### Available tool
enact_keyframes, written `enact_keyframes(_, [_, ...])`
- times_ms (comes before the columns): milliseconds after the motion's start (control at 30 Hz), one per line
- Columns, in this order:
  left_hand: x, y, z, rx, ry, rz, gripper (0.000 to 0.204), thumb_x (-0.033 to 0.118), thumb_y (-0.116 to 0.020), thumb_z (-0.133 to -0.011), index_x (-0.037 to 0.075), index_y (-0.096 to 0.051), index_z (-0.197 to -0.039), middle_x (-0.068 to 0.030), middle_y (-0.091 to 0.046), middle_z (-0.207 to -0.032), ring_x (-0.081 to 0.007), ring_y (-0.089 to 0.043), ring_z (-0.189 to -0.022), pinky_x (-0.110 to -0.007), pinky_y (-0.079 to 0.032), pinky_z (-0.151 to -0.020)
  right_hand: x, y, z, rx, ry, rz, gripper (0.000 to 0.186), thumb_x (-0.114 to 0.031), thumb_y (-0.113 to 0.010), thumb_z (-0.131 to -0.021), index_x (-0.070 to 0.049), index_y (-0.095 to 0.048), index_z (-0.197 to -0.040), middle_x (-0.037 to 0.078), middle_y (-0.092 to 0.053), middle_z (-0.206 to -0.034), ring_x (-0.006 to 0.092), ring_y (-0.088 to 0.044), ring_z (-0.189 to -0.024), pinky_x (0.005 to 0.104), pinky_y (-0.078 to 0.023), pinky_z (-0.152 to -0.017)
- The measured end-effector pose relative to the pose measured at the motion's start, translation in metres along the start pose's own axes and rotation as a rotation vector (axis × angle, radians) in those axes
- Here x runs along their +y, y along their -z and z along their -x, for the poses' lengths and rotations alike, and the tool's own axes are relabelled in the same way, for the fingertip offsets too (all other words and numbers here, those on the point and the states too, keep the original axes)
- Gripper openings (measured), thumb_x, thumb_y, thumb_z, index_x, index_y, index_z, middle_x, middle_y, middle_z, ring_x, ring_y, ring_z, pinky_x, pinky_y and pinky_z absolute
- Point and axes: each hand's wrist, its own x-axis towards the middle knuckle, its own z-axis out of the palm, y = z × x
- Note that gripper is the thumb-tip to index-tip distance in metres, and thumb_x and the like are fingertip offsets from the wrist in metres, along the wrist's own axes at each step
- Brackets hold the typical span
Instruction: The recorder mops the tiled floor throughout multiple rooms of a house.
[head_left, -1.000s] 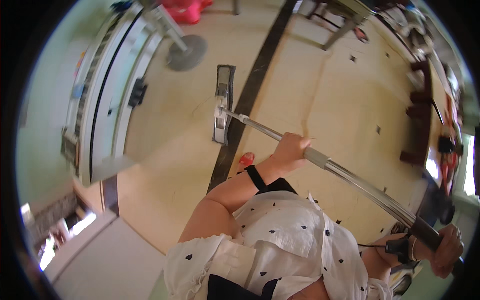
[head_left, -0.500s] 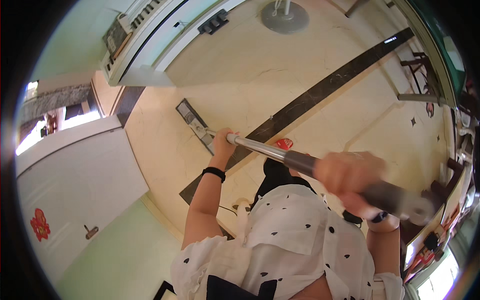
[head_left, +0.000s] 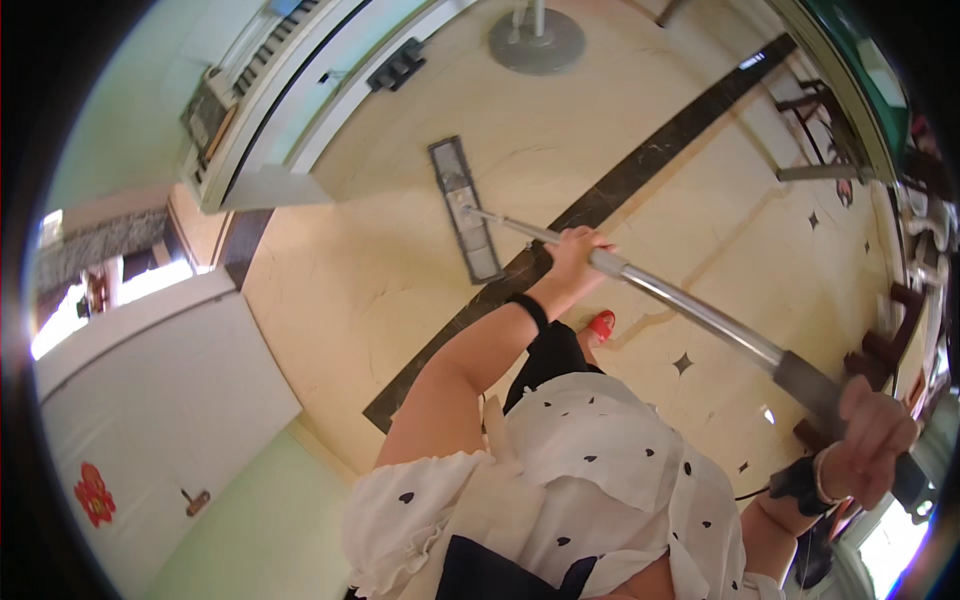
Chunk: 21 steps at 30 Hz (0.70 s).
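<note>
A flat mop (head_left: 690, 308) with a long metal pole slants across in front of me. My left hand (head_left: 577, 262) is closed around the lower part of the pole. Farther up, at the dark grip end on the right, my right hand (head_left: 876, 440) is wrapped around the handle. The long rectangular mop head (head_left: 465, 210) lies flat on the cream tiled floor (head_left: 360, 260), left of the dark floor strip (head_left: 640, 180). My foot in a red slipper (head_left: 602, 325) shows below the pole.
A white door (head_left: 165, 400) with a handle and red decoration stands at left. White furniture (head_left: 260, 130) with a black piece at its base is at the upper left. A round grey stand base (head_left: 537, 42) rests on the floor at the top. Dark wooden furniture (head_left: 815, 120) lines the right.
The mop head has moved right and turned more upright in view. My left hand moved right and slightly up with the pole; my right hand swung to the right and down.
</note>
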Motion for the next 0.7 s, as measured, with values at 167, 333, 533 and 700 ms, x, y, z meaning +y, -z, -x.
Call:
enact_keyframes(167, [0.053,-0.085,-0.032,-0.424,-0.134,0.119,0.013,0.022,-0.067,-0.068,0.01,-0.063,-0.071,-0.0106,-0.061,-0.074,-0.0327,-0.057,-0.078,-0.043,-0.043,-0.072,-0.056,0.036,0.076,0.225,0.066,0.306,0.022,-0.019,-0.049,-0.079,-0.017,-0.036,-0.062,-0.005,-0.04,-0.049,0.0081,-0.034,-0.043,0.0324,-0.028,-0.059])
enact_keyframes(333, [0.112,-0.168,-0.027,-0.85,-0.393,0.194,0.014,0.017,-0.063,-0.064,0.01,-0.064,-0.076,-0.0142,-0.062,-0.08,-0.0378,-0.056,-0.086,-0.05,-0.044,-0.076,-0.083,0.011,0.16,0.68,0.063,0.407,0.023,-0.018,-0.05,-0.079,-0.015,-0.035,-0.061,-0.002,-0.036,-0.052,0.0094,-0.034,-0.05,0.0349,-0.026,-0.068])
enact_keyframes(533, [0.184,-0.242,0.039,-1.346,-0.568,0.037,0.017,0.01,-0.058,-0.066,0.01,-0.064,-0.081,-0.0125,-0.065,-0.083,-0.035,-0.059,-0.091,-0.063,-0.043,-0.077,-0.101,-0.039,0.25,1.124,0.069,0.429,0.022,-0.013,-0.047,-0.081,-0.015,-0.034,-0.063,-0.002,-0.034,-0.055,0.01,-0.033,-0.055,0.0367,-0.028,-0.073])
enact_keyframes(700, [0.229,-0.259,0.136,-1.72,-0.826,-0.054,0.023,0.014,-0.059,-0.07,0.015,-0.065,-0.092,-0.0142,-0.065,-0.094,-0.0366,-0.059,-0.096,-0.072,-0.038,-0.077,-0.122,-0.116,0.314,1.455,0.028,0.49,0.023,-0.014,-0.043,-0.086,-0.015,-0.033,-0.065,-0.002,-0.032,-0.058,0.0104,-0.034,-0.059,0.0373,-0.03,-0.08])
